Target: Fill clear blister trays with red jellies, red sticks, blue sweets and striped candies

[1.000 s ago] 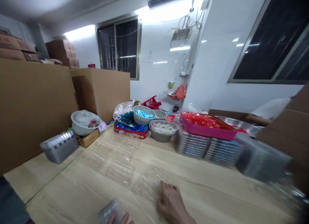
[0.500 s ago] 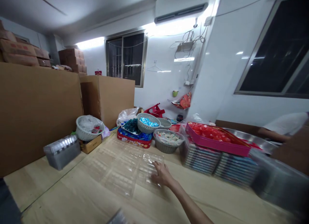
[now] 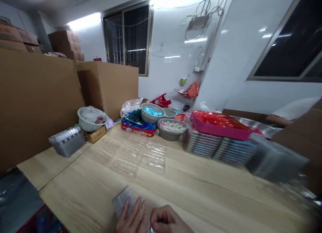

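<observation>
At the bottom edge, my left hand (image 3: 132, 217) lies with its fingers stretched over a stack of clear plastic trays (image 3: 120, 198). Right beside it my right hand (image 3: 168, 220) is closed, thumb and fingertips pinched together. A sliver of clear plastic shows by those fingertips, but what they grip is mostly hidden. Farther forward, thin clear plastic trays with moulded compartments (image 3: 154, 156) are laid flat side by side on the wooden table (image 3: 191, 189).
Baskets of small packets (image 3: 172, 127), a red tin with blue packets (image 3: 138, 130) and stacked packs under a pink tray (image 3: 221, 128) line the back. Grey plastic boxes stand left (image 3: 69, 144) and right (image 3: 275, 161). A co-worker's arm (image 3: 279, 119) shows at far right.
My right hand has drawn back from the laid-out clear trays to the bottom edge. My left hand has come into view on the stack. The camera has tilted down.
</observation>
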Available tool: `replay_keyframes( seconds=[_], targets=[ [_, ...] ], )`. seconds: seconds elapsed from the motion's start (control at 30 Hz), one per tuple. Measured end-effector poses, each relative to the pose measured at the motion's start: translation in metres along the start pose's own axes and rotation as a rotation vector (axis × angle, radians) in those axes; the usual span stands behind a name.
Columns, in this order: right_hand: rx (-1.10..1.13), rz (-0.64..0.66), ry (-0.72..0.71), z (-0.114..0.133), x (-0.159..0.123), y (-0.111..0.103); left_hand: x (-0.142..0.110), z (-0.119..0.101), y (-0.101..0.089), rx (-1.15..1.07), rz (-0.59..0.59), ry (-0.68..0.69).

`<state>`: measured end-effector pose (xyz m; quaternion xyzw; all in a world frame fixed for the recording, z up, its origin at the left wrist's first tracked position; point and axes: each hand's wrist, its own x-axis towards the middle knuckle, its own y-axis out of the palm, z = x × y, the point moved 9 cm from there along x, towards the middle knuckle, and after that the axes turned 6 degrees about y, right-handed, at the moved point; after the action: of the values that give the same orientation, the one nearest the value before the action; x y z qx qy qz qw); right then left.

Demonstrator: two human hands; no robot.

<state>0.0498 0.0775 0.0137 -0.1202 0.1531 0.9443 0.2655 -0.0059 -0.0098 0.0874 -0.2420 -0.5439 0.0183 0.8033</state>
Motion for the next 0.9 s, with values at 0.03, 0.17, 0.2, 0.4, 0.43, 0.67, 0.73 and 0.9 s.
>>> replay_keyframes(
  seconds=[0.03,0.17,0.2,0.4,0.43,0.67,0.73,0.9],
  targets=[
    [0.021,-0.016,-0.001,-0.001,0.000,0.001,0.003,-0.001,-0.004,-0.016,0.014,0.006],
    [0.094,-0.116,0.018,-0.010,-0.009,0.004,0.007,-0.003,-0.010,-0.071,0.075,0.002],
    [0.104,-0.148,0.028,-0.012,-0.012,0.002,0.006,-0.004,-0.011,-0.083,0.084,-0.001],
    [-0.036,-0.382,0.033,-0.005,-0.017,-0.068,0.007,-0.007,-0.011,-0.099,0.180,0.065],
    [-0.124,-0.448,0.026,0.000,-0.017,-0.087,0.007,-0.008,-0.010,-0.100,0.198,0.074],
    [-0.482,-0.555,-0.186,0.042,-0.033,-0.096,0.010,-0.015,-0.001,-0.082,0.151,0.030],
    [-0.347,-0.247,-0.110,0.024,-0.032,-0.052,0.008,-0.020,0.004,-0.076,0.123,0.008],
    [-0.018,-0.068,0.001,-0.012,-0.060,-0.016,0.008,-0.047,0.015,-0.047,0.030,0.014]
  ],
)
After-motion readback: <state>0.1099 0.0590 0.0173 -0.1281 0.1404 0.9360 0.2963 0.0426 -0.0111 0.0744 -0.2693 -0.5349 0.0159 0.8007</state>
